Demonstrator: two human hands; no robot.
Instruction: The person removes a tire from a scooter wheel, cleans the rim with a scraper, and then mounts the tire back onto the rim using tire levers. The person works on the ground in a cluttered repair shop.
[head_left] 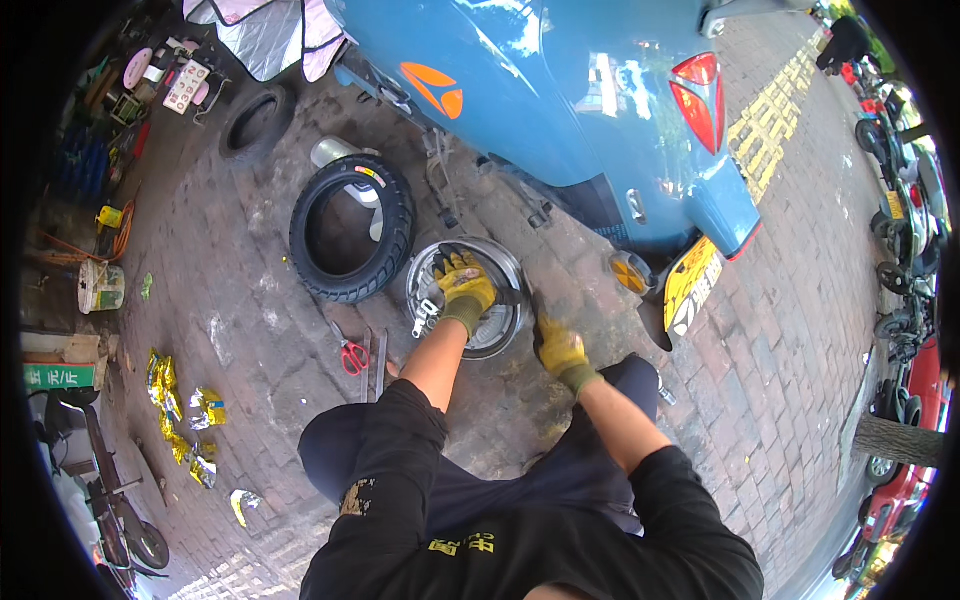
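A silver metal wheel rim lies flat on the brick paving in front of me. My left hand, in a yellow and dark work glove, is across its middle with the fingers curled over the hub part. Just right of the rim is my right hand, gloved the same way and smeared by motion. A dark shape shows at its fingers, too blurred to tell whether it is a tool. Beyond the rim on the left lies a black tyre with a coloured label, partly over a silver cylinder.
Red-handled scissors and flat metal bars lie left of my knees. A blue scooter stands ahead, its yellow plate low. Crumpled gold foil, a white bucket and another tyre are at left.
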